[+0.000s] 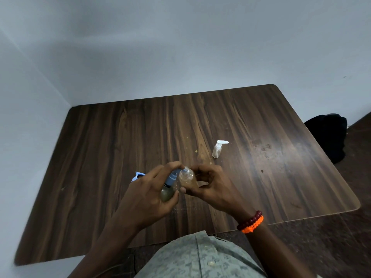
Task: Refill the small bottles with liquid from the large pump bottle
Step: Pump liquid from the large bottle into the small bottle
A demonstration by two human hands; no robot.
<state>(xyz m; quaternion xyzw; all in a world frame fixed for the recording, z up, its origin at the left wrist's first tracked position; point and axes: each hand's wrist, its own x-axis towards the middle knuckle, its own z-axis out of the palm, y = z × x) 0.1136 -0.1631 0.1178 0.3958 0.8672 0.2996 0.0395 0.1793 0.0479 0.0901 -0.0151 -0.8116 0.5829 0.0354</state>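
Observation:
My left hand [149,195] is wrapped around the large pump bottle [167,194], which holds greenish liquid and has a blue pump head under my fingers. My right hand [210,186] holds a small clear bottle [186,175] tilted, its open neck close to the blue nozzle. Both are held above the wooden table [120,147]. A second small clear bottle with a white pump top [217,149] stands upright on the table beyond my hands. A blue pump cap [137,176] lies on the table, partly hidden behind my left hand.
The table sits in a corner, with white walls to the left and behind. A dark bag [331,135] lies on the floor past the table's right edge. Small crumbs and smudges dot the right half of the tabletop.

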